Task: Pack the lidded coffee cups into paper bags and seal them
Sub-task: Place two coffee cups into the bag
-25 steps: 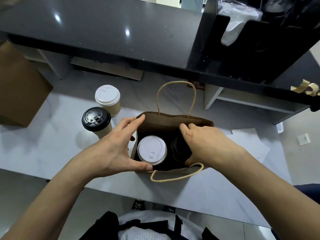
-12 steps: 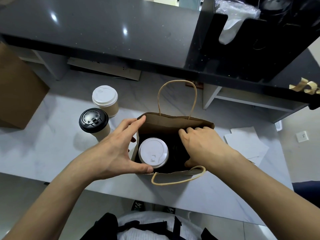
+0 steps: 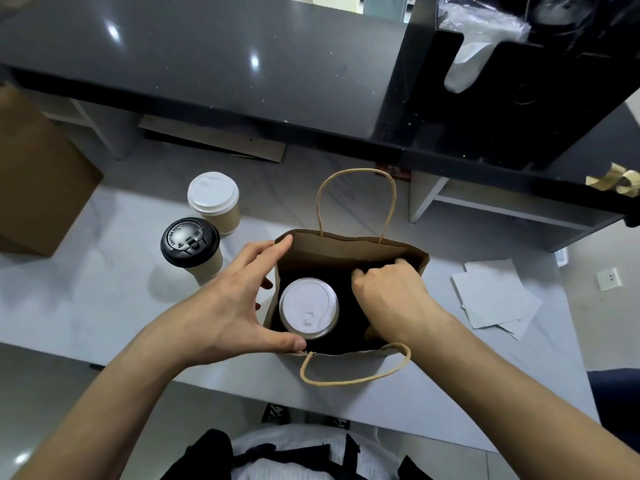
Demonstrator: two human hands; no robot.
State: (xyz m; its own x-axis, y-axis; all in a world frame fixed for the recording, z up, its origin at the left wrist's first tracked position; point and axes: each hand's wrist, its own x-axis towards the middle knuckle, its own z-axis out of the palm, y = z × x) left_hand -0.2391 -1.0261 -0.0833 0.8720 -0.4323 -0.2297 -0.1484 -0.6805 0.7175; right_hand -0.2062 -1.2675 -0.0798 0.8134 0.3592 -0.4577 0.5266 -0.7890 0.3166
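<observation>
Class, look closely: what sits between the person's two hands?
A white-lidded cup, standing inside the open paper bag, between the left hand and the right hand, as the head view shows.

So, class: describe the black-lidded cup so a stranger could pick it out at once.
Start at the open brown paper bag on the pale counter. Just left of it stand two paper cups; take the nearer one, the black-lidded cup. Its lid is black, while the white-lidded cup behind it and the cup in the bag have white lids.
</observation>
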